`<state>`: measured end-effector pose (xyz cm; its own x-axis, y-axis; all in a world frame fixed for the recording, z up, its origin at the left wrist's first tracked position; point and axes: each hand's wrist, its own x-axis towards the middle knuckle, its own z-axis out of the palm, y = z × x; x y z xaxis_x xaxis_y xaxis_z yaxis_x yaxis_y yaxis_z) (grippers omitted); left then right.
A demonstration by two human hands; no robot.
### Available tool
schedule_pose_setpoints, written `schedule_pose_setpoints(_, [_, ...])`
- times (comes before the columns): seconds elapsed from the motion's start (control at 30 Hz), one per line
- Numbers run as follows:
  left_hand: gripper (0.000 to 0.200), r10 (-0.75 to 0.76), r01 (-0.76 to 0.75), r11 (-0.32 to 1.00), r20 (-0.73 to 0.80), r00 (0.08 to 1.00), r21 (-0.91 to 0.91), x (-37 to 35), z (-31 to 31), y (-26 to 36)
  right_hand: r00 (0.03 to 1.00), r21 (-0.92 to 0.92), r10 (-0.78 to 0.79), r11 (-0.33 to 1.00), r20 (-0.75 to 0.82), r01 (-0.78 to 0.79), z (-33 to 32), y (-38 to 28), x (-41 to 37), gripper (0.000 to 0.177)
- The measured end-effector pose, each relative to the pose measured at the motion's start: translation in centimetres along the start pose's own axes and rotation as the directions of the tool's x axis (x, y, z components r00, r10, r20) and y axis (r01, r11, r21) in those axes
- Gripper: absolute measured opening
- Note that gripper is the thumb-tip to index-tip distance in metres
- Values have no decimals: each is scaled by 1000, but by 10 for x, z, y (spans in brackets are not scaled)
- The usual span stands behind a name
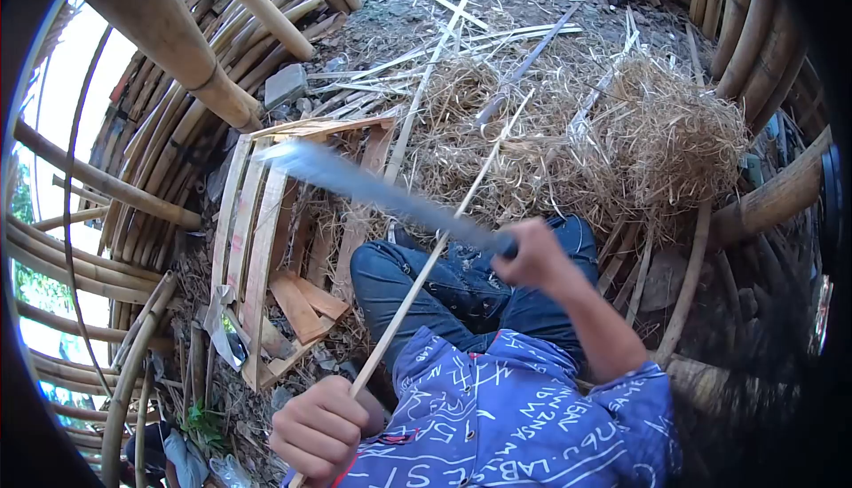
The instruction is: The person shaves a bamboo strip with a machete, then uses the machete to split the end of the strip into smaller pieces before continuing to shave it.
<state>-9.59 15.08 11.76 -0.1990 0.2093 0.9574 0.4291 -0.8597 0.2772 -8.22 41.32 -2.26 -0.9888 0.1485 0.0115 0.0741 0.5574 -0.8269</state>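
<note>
- Daylight pours through gaps in the bamboo wall (106, 179) at left, the openings burned out to white.
- Soft, diffuse light falls across the straw-like shavings (657, 142).
- Motion blur smears the long blade (382, 193), worst toward its tip.
- Fisheye distortion bows outer poles (759, 53) inside a black border.
- Lower right sinks into murk, possibly deep shadow.

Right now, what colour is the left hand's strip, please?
The strip is pale tan, best seen in the head view.
</note>
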Motion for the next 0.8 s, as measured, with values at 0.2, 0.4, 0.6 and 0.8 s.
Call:
schedule_pose_setpoints(0.2, [60, -116, 111, 993, 260, 959, 35, 9, 3, 2, 892, -112, 362, 908, -272, -403, 0, 140, 29, 22])
schedule_pose_setpoints(0.4, [35, 10, 9, 998, -267, 964, 70, -31, 4, 8, 883, 85, 324, 946, -341, -314, 32, 101, 18, 22])
schedule_pose_setpoints(0.6, [50, -71, 73, 997, -104, 992, 13, 1, 5, -5, 952, 102, 141, 988, -271, -118, 26, 4, -12, 17])
schedule_pose_setpoints(0.8, [61, 39, 31, 974, -302, 952, 223, -4, 1, -1, 999, 249, -50, 967, 0, 48, 42, -53, -41, 15])
